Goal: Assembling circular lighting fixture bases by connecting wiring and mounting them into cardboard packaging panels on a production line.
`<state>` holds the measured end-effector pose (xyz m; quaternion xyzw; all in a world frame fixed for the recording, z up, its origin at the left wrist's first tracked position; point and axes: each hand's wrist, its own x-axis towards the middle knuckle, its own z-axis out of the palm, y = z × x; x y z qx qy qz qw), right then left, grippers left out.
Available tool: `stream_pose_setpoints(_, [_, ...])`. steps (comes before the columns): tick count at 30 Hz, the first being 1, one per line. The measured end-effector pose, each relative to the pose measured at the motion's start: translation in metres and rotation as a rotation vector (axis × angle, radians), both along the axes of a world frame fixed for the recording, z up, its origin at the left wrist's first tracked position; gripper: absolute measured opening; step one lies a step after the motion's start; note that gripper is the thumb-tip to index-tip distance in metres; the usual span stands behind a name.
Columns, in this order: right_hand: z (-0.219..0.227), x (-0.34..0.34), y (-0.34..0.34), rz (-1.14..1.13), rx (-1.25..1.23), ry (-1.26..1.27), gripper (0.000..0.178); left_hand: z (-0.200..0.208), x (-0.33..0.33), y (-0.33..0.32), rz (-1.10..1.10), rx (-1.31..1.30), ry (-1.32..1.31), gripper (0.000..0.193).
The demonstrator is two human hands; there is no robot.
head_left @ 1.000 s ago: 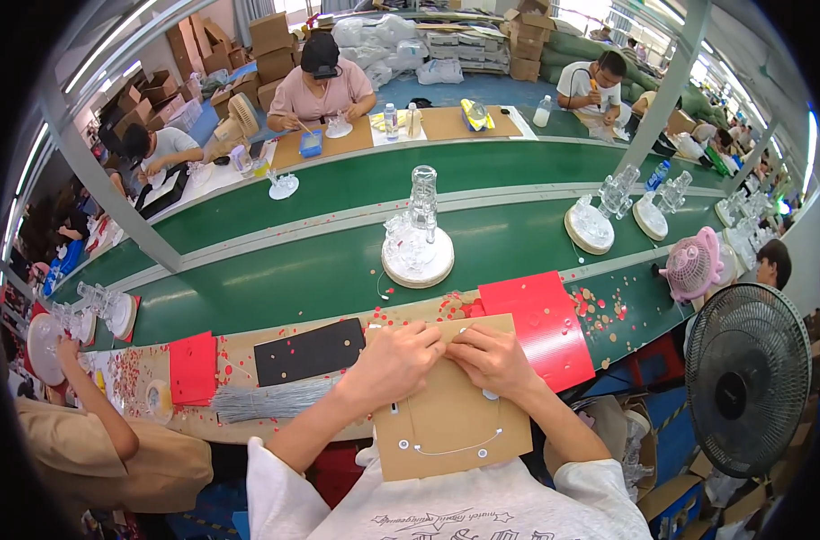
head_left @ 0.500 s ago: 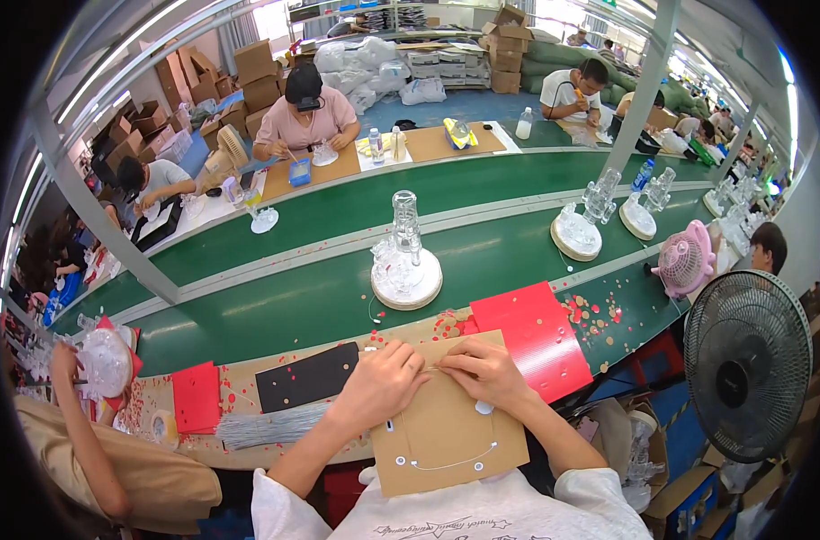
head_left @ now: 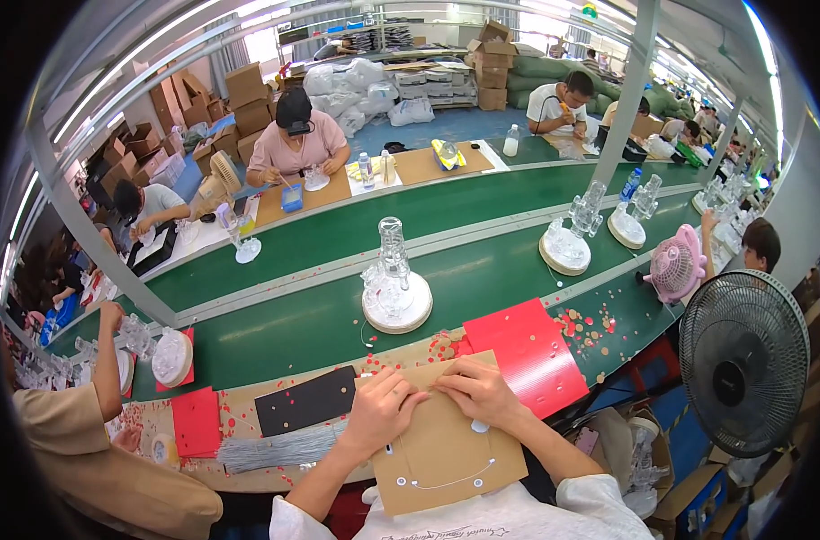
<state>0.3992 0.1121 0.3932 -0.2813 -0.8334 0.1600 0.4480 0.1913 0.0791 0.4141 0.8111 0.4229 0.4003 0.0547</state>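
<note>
A tan cardboard panel (head_left: pixel 455 441) rests tilted against my body. Along its lower part runs a curved white cord (head_left: pixel 455 481) between small round white pieces. My left hand (head_left: pixel 387 412) lies over the panel's upper left, its fingers closed. At the upper middle, my right hand (head_left: pixel 479 393) is closed in a pinch, fingertips pointing toward the left hand. A small gap separates the two hands. Whatever they pinch is too small or hidden to name. A white oval piece (head_left: pixel 479 426) shows on the panel below the right hand.
Left of the panel lie a bundle of thin grey wires (head_left: pixel 279 447), a black sheet (head_left: pixel 306 400) and red sheets (head_left: pixel 197 423). A larger red sheet (head_left: pixel 527 355) is at the right. Clear glassy pieces on a round base (head_left: pixel 396 301) stand on the green belt (head_left: pixel 275 337). A black fan (head_left: pixel 743 360) is at right.
The fingertips of my hands have drawn slightly apart above the panel. The view has shifted a little. At the left, a co-worker's arm has moved, and a round-based piece now stands on the belt.
</note>
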Motion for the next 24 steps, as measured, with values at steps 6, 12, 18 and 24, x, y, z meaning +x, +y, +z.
stream_pose_setpoints(6, [-0.003,0.006,0.000,0.006,-0.058,-0.005,0.012,0.002,0.006,0.001,0.015,0.045,0.087,0.019])
stream_pose_setpoints(12, [0.001,0.013,0.002,0.011,-0.161,0.071,0.017,0.005,0.000,-0.001,0.035,-0.044,0.031,0.014])
stream_pose_setpoints(18, [-0.006,0.020,0.008,0.039,-0.084,-0.055,0.022,0.004,0.008,-0.003,0.035,0.026,0.093,0.014])
stream_pose_setpoints(24, [-0.003,0.024,0.008,0.051,0.100,-0.110,0.029,0.005,0.019,-0.003,0.010,0.070,0.161,0.015])
